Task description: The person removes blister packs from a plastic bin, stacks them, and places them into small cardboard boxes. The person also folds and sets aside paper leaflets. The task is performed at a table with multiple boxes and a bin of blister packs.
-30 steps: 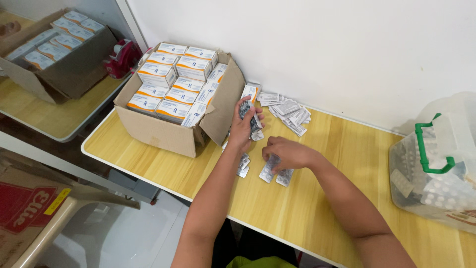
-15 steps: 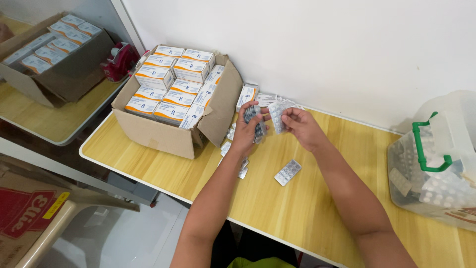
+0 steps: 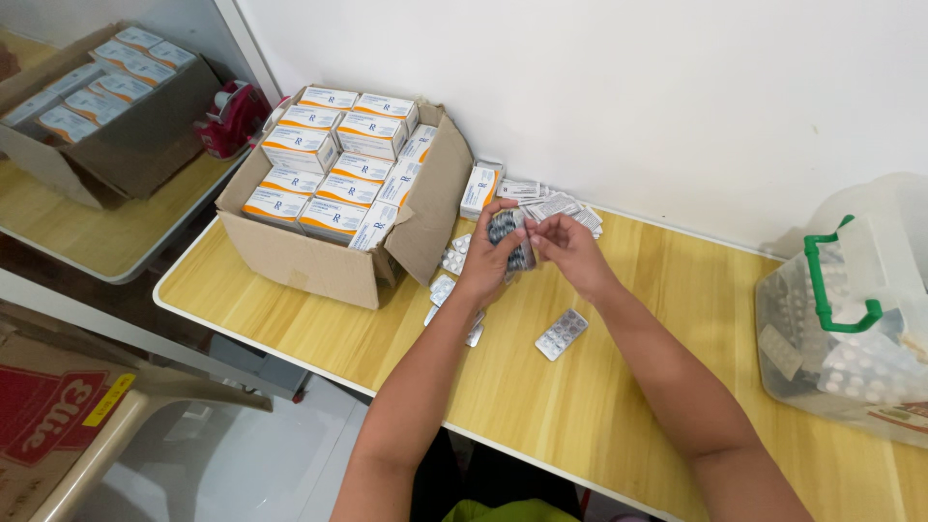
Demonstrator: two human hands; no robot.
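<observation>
My left hand (image 3: 488, 261) grips a stack of silver blister packs (image 3: 505, 232) upright above the wooden table (image 3: 619, 406). My right hand (image 3: 568, 248) touches the right side of that stack with its fingertips. One blister pack (image 3: 562, 334) lies flat on the table just below my right hand. Several more packs (image 3: 448, 274) lie scattered under my left hand, partly hidden by it. A heap of blister packs (image 3: 551, 205) sits behind my hands against the wall.
An open cardboard box (image 3: 333, 261) filled with small white medicine cartons stands at the left. A clear plastic tub (image 3: 851, 358) with a green handle holds blister packs at the right. A second box of cartons (image 3: 97, 126) and a red tape dispenser (image 3: 232, 118) sit on another table.
My right hand left the packs on the table, reached back to the heap by the wall, and now meets my left hand at the stack. One pack stays flat on the table.
</observation>
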